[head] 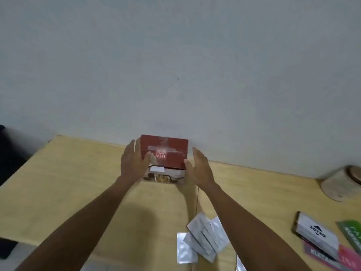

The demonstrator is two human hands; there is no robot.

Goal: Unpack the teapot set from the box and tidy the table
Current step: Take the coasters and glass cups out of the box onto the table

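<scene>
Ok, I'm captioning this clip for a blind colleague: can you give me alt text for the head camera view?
Two bare hands, left hand and right hand, flank a closed red box standing on a light wooden table against a plain wall. Silver foil packets lie nearer the person, with a white card box and a round wooden piece to the right.

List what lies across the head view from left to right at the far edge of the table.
Left hand → red box → right hand → round wooden container. The two open hands flank the box's sides.
</scene>
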